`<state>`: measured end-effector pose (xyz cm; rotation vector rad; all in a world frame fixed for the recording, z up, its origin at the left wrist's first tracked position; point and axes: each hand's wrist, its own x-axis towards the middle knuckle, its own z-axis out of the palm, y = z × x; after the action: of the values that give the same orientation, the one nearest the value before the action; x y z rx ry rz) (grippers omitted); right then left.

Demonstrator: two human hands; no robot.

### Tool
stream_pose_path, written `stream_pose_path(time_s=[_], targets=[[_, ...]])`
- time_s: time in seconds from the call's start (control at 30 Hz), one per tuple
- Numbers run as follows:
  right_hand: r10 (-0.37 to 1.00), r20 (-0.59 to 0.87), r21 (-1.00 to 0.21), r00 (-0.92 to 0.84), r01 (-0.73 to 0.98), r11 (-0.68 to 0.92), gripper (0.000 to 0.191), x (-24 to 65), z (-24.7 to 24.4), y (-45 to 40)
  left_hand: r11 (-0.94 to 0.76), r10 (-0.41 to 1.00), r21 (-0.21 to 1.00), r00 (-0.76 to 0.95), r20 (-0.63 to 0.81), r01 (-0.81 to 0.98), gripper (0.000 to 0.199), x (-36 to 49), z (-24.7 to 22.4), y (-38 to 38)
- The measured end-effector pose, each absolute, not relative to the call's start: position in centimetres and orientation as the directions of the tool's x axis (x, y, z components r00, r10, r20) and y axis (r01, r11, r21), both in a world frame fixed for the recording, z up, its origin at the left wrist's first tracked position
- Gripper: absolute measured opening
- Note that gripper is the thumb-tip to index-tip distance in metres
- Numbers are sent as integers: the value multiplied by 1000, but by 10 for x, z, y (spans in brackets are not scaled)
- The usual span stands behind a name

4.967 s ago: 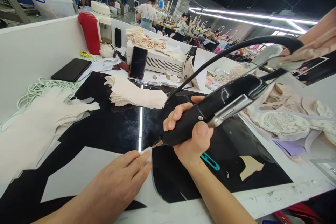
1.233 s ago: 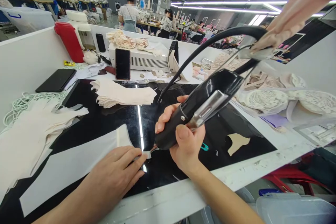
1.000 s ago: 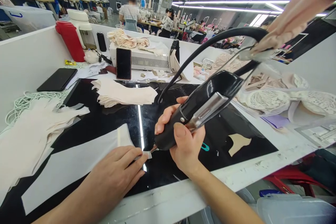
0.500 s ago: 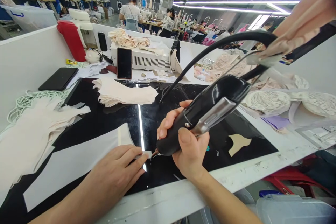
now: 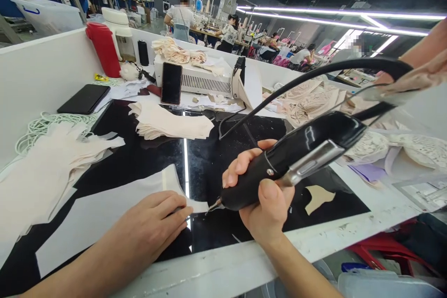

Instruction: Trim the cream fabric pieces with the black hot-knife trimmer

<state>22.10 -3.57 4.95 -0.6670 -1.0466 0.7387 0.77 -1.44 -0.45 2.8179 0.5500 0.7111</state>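
My right hand (image 5: 267, 200) is wrapped around a black corded handheld tool (image 5: 279, 163) with a metal lever along its side. The tool slants down to the left, and its thin pointed metal tip (image 5: 217, 204) meets the narrow end of a white fabric piece (image 5: 104, 205). On that piece, near the same end, my left hand (image 5: 159, 219) lies palm down with its fingers stretched out. The piece rests on a glossy black board (image 5: 209, 237). Part of it is hidden under my left hand and forearm.
Cream fabric stacks (image 5: 171, 121) lie behind and to the left. A phone (image 5: 171, 83) leans against a vented white box (image 5: 195, 81). Lace cups (image 5: 419, 149) and a beige scrap (image 5: 318, 198) are at right. The tool's cord (image 5: 307, 72) arches toward another person's arm (image 5: 426, 51).
My right hand and the tool have shifted right, and the tip has moved with them. More of the fabric's narrow end shows beyond my left fingers. The camera view has turned slightly.
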Motion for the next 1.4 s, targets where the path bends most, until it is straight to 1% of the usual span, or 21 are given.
stream_pose_path(time_s=[0.07,0.17,0.4,0.53,0.67,0.8,1.0,1.23,1.4], targets=[[795,510,-781,329,-211,588,39,218,53,-33,-911,403,271,809,428,311,31,8,-6,-16],[788,504,-760,353,-251,599,39,211,57,-27,-911,405,271,796,449,311,29,9,-7,-17],[804,512,-746,302,-307,590,38,199,53,-15,-917,394,247,814,426,314,29,12,-7,-17],[798,519,-745,306,-296,598,38,197,49,-14,-917,392,248,821,415,312,31,13,-5,-17],[793,523,-748,312,-278,602,37,195,47,-14,-920,388,244,812,437,308,32,14,-5,-16],[807,500,-768,313,-270,581,34,196,50,-15,-919,389,242,808,442,310,32,13,-6,-16],[773,497,-760,393,-232,607,36,207,56,-19,-916,393,258,814,427,307,28,14,-7,-18],[780,502,-756,373,-250,606,35,209,49,-21,-918,394,247,795,461,311,28,14,-8,-17],[790,487,-765,373,-255,592,33,210,52,-21,-917,394,247,803,448,312,25,13,-8,-16]])
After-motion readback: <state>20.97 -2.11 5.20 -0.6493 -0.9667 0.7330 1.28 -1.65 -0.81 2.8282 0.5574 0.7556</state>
